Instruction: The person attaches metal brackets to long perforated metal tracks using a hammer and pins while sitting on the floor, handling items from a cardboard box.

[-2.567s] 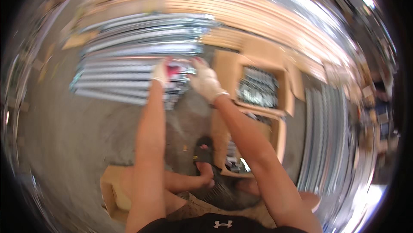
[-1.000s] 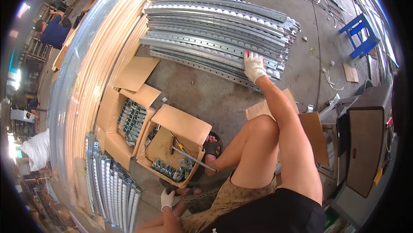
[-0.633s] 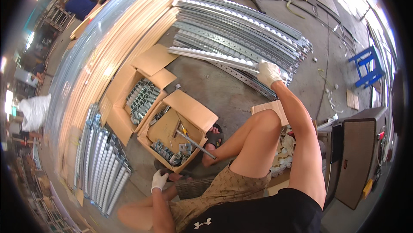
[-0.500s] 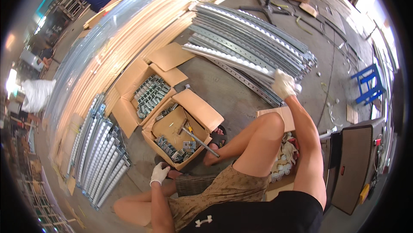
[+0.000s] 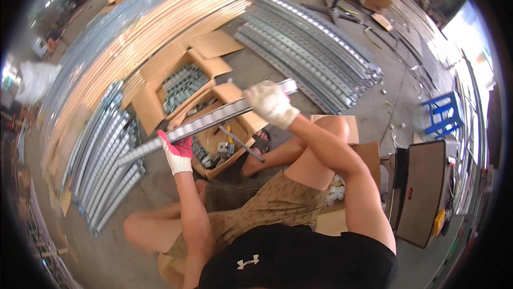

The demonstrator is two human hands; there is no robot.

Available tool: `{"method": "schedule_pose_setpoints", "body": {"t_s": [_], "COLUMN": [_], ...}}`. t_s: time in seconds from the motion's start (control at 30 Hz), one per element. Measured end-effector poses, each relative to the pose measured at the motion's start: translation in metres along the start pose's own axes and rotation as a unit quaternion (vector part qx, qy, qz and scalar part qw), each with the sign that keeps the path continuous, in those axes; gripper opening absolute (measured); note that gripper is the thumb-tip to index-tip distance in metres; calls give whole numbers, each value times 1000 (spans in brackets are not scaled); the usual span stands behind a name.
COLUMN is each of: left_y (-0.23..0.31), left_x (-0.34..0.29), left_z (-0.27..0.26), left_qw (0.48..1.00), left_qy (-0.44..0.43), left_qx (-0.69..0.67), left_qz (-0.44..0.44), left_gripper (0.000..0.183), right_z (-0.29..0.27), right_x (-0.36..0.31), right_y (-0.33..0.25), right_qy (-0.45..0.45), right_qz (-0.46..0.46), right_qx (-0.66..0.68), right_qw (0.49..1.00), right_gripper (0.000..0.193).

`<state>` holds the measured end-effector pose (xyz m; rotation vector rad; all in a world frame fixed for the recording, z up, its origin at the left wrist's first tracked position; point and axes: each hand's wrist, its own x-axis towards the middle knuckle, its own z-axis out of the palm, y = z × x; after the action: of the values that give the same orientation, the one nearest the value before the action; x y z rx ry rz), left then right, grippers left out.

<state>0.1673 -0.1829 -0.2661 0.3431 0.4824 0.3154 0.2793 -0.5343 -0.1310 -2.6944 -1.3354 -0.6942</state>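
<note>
Roller rail (image 5: 216, 115): one, long and straight; a silvery metal channel lined with a row of pale, rounded rollers; held aslant between the hands, above two open cartons (image 5: 147, 108). Right hand (image 5: 271, 106): white knit glove; closed round the rail near its upper end. Left hand (image 5: 178, 155): glove with pink-red palm; set against the rail lower down; finger closure cannot be told, part being hidden. Cartons: brown cardboard, flaps spread, small grey metal brackets (image 5: 184, 83) contained. Rail stack (image 5: 310, 48): perforated metal, laid beyond the right hand. Rail bundle (image 5: 101, 166): roller-lined, fanned left of the left hand. Change: the rail has been lifted clear of the stack; the left hand has been raised to it.
</note>
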Motion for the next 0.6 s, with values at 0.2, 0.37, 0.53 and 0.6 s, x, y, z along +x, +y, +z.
{"method": "schedule_pose_setpoints", "body": {"t_s": [0.2, 0.37, 0.53, 0.6], "left_y": [86, 99, 105, 101], "left_x": [-1, -19, -33, -33], "left_z": [-198, -295, -354, -345], "left_qw": [966, 929, 885, 858], "left_qy": [250, 358, 460, 509], "left_qx": [-25, -38, -55, 57], "left_qz": [65, 81, 47, 40], "left_gripper": [40, 37, 39, 54], "right_z": [110, 132, 143, 172], "right_x": [55, 51, 11, -11], "right_y": [-166, -226, -213, -192], "right_qy": [-14, -11, -96, -129], "right_qz": [-105, -129, 195, 338], "right_qx": [110, 239, 414, 473], "right_qw": [988, 962, 884, 803], "right_gripper": [13, 29, 34, 29]}}
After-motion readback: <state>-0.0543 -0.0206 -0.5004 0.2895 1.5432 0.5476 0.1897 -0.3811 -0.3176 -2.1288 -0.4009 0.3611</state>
